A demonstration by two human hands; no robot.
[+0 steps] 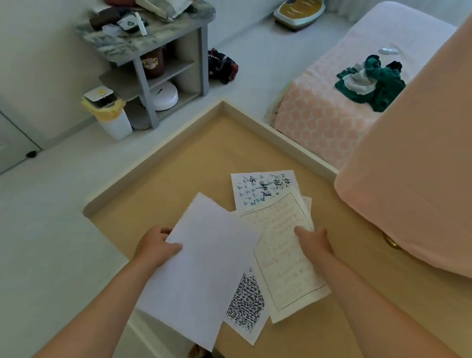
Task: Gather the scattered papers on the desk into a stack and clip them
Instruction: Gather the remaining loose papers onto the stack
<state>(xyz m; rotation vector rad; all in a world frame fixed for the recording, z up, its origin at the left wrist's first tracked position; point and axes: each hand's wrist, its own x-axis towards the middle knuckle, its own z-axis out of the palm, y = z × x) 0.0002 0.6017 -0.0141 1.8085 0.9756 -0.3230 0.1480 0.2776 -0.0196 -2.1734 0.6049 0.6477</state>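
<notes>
My left hand (157,247) grips the left edge of a blank white sheet (198,274), lifted over the desk's near-left edge. My right hand (314,239) rests with fingers curled on a cream sheet with red grid lines (284,259); whether it pinches the sheet I cannot tell. Under these lies a sheet with dense black print (246,304). A sheet with large black brush writing (260,187) sits farther back on the wooden desk (188,174). No clip is visible.
A pink cloth-covered bulk (429,158) overhangs the desk's right side, with a brass knob (390,241) beneath it. Beyond the desk are a cluttered grey shelf (154,53), a small white bin (110,113) and a bed (339,102) with green clothes.
</notes>
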